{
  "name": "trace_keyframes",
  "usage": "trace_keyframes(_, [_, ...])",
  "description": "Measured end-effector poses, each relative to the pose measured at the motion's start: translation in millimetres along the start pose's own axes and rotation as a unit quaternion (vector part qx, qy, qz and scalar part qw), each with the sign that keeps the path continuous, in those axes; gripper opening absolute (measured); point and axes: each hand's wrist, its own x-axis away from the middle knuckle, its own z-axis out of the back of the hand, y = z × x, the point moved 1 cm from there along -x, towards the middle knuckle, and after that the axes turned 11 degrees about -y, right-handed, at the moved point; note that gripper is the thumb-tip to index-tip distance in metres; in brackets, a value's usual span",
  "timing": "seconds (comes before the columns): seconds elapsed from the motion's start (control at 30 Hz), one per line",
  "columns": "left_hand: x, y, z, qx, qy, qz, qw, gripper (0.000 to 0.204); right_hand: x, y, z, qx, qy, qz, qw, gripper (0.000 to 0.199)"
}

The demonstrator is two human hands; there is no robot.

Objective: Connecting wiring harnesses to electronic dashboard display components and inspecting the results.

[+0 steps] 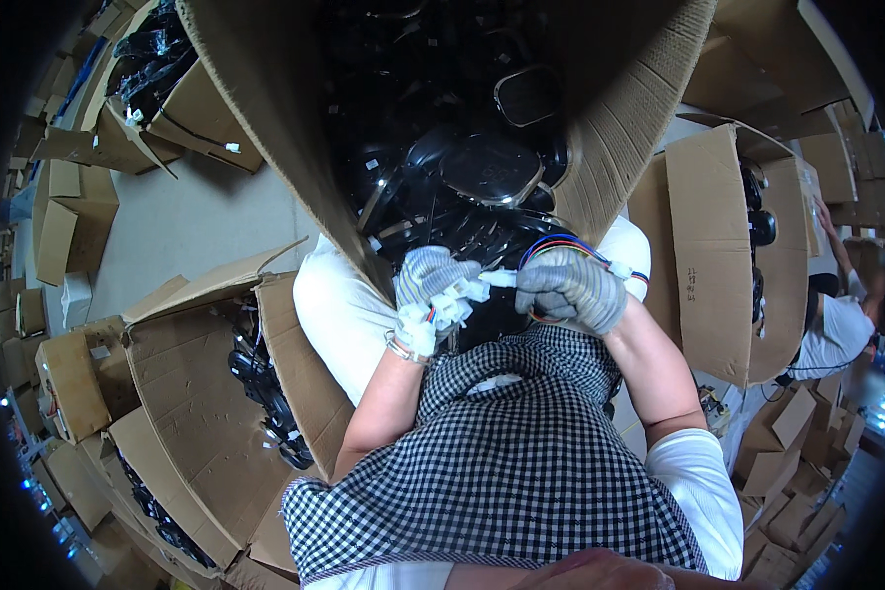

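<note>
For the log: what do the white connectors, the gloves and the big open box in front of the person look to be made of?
White connectors: probably moulded plastic, pale and smooth, judging by their blocky shapes.
Gloves: apparently knitted fabric, matte, striped and creased; the fibre can't be told.
Box: corrugated cardboard, matte brown, with ridges and creases across its right wall.
</note>
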Motion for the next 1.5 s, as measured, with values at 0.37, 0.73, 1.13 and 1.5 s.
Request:
trace_keyframes(0.37, [-5.2,18.1,14.2,0.409,-0.101,0.199,0.885,0.024,-23.2,39.4,24.2,0.17,-0.075,0.045,0.982,0.028])
trace_keyframes(0.73, [-19.7,11.7,23.2,0.252,-0.162,0.133,0.945,0.02,-43.4,-8.1,17.6,0.379,-0.104,0.018,0.919,0.024])
trace_keyframes(1.13, [-9.0,3.5,19.7,0.279,-0.167,0.235,0.916,0.017,-58.6,-1.6,18.9,0.458,-0.123,0.014,0.88,0.017])
trace_keyframes(1.5, [-10.8,7.8,11.8,0.896,0.046,0.192,0.398,0.024,-71.7,-95.9,8.9,0.729,-0.091,0.338,0.589,0.017])
